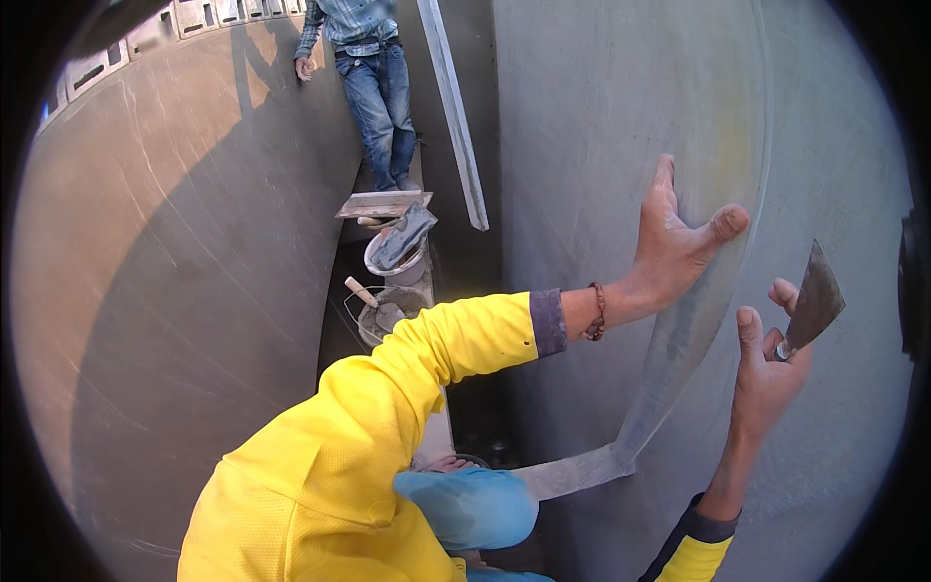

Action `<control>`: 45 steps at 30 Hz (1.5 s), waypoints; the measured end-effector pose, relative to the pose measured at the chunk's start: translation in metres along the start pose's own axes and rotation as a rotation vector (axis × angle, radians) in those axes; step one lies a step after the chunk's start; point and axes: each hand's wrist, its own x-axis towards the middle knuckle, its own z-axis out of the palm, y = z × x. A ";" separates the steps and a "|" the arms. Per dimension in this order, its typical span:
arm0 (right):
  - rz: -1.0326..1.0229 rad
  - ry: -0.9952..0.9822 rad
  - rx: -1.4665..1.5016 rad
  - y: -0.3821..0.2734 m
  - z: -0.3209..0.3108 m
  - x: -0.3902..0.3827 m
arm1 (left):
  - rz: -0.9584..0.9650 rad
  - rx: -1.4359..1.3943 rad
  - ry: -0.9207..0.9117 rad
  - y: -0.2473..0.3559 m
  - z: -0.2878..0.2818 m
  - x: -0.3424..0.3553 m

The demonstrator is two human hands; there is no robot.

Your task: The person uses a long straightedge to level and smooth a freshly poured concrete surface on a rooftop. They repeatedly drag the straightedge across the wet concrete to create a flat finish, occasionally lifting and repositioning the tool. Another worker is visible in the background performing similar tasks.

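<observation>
At the lower edge, a yellow sleeve point(320, 466) crossed above a knee in light blue trousers point(475, 504). To the right, the right hand point(773, 364) held a scraper point(818, 301), its handle inside the curled fingers, the thumb raised and apart from the forefinger. The scraper's dark blade tilted upward in front of the grey wall point(582, 145); whether it touched the surface could not be told. The left hand point(681, 238), with a beaded bracelet point(595, 310) at the wrist, reached across to a long grey strip point(679, 354) along that wall. Its forefinger and thumb were spread wide (the other fingers were hidden, so their grip could not be judged).

Beyond the left arm stood a bucket point(369, 335), a wooden-handled trowel point(388, 315) in it. Just behind, a pale bucket point(412, 272) had a grey sheet point(405, 238) lying over its top. Farther off were some boards point(383, 204), a slanting metal bar point(452, 107) and another person in jeans point(376, 102).
</observation>
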 end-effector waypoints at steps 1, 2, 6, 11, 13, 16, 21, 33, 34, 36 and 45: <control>-0.013 -0.001 0.016 -0.028 0.002 0.020 | -0.074 -0.016 0.002 0.001 0.005 0.003; -0.028 -0.005 0.046 -0.058 0.008 0.039 | -0.140 -0.022 0.005 0.004 0.003 0.004; 0.108 -0.078 0.133 -0.165 0.030 0.110 | -0.287 0.114 0.046 0.022 0.004 0.008; 0.390 -0.284 -0.048 -0.228 0.024 0.154 | -0.483 0.418 -0.142 0.035 0.000 -0.005; 0.437 -0.249 -0.046 -0.218 0.016 0.149 | -0.496 0.458 -0.337 0.065 -0.015 0.009; 0.446 -0.119 -0.013 -0.206 -0.032 0.147 | -0.322 0.510 -0.425 0.115 -0.029 0.071; 0.354 0.051 -0.064 -0.246 -0.107 0.153 | -0.078 1.117 0.557 0.209 -0.204 0.292; 0.741 -0.096 -0.420 -0.348 -0.237 0.166 | -0.509 1.132 0.637 0.247 -0.399 0.559; 0.801 -0.029 -0.393 -0.357 -0.242 0.164 | -0.447 1.141 0.641 0.243 -0.404 0.567; 0.908 0.122 -0.329 -0.374 -0.247 0.160 | -0.471 1.092 0.627 0.231 -0.413 0.575; 0.957 0.288 -0.417 -0.397 -0.242 0.158 | -0.280 1.207 0.728 0.199 -0.394 0.584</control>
